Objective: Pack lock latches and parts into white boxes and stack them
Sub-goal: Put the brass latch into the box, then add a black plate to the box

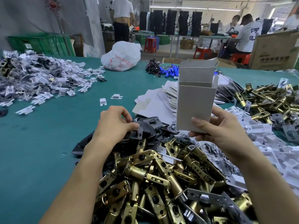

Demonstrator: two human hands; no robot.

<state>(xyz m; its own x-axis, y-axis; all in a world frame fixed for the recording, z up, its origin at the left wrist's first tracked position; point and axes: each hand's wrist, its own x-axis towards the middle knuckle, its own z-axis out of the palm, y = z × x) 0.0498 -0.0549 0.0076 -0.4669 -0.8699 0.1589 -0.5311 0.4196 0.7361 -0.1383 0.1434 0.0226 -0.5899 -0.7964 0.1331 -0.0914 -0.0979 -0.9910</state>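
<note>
White box [196,101] upright, mouth up — right fingers [199,124] grip base, left fingers [129,126] pinch plates [152,124].

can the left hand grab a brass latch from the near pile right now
Probably not yet: the fingers of the left hand are pinching the black plates. The latches lie uncovered just below that wrist, so once it lets go the way looks free.

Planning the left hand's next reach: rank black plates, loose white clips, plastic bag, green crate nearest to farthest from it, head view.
1. black plates, in the left hand's fingers.
2. white clips, just beyond.
3. plastic bag, far ahead.
4. green crate, beyond that, far left.
</note>
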